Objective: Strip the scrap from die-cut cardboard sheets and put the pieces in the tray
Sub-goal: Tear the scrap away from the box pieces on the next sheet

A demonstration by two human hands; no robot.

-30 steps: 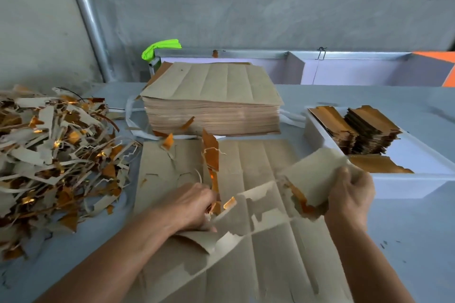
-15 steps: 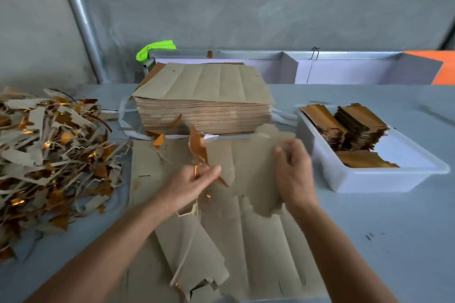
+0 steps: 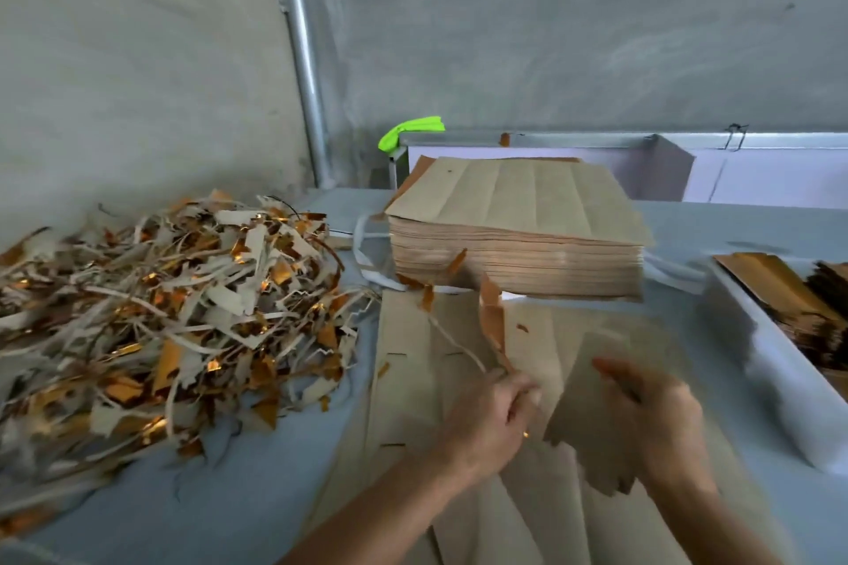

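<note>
- Piece (image 3: 592, 408): tan die-cut cardboard, ragged along its lower edge, held just above the sheet between both hands; motion blur softens its outline.
- Right hand (image 3: 661, 413): grips the piece's right side, fingers curled over its top edge.
- Left hand (image 3: 493, 413): thumb and fingers pinch a thin scrap strip (image 3: 454, 342) beside the piece's left edge; the strip runs up and away to the left over the sheet.
- Orange scrap (image 3: 493, 317): foil-faced sliver standing up just beyond the left hand; whether that hand also holds it cannot be told.
- Sheet (image 3: 413, 381): tan, creased lengthwise, with small slits, lying flat on the tabletop under both hands.
- Stack (image 3: 518, 239): thick pile of uncut sheets just behind the flat sheet, a few orange slivers at its front edge.
- Tray (image 3: 780, 381): white, at the right edge, well right of the sheet; holds stacked brown pieces (image 3: 798, 289).
- Scrap heap (image 3: 160, 312): tan strips and orange foil bits, left of the sheet.
- Tabletop (image 3: 229, 495): pale grey-blue.
- Pipe (image 3: 300, 41): metal, upright against the grey wall.
- Green item (image 3: 410, 132): bright, behind the stack.
</note>
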